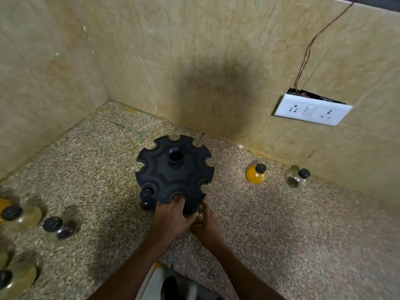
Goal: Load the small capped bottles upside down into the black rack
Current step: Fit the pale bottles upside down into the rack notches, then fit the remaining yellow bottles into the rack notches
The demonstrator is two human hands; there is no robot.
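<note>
The round black rack (173, 172) with notched slots stands on the speckled counter. One capped bottle (146, 197) hangs in a slot at its front left. My left hand (173, 215) grips the rack's near edge, fingers curled into a front notch. Right beside it, my right hand (204, 224) holds a small clear bottle (200, 214) up against the rack's front right edge; most of that bottle is hidden by my fingers. An orange-filled bottle (256, 173) and a clear bottle (296, 177) stand at the right near the wall.
Several more capped bottles lie at the left edge, among them a dark one (59, 227) and a pale one (18, 217). Tiled walls close the corner behind the rack. A white socket plate (311, 109) hangs loose on the right wall with a wire above.
</note>
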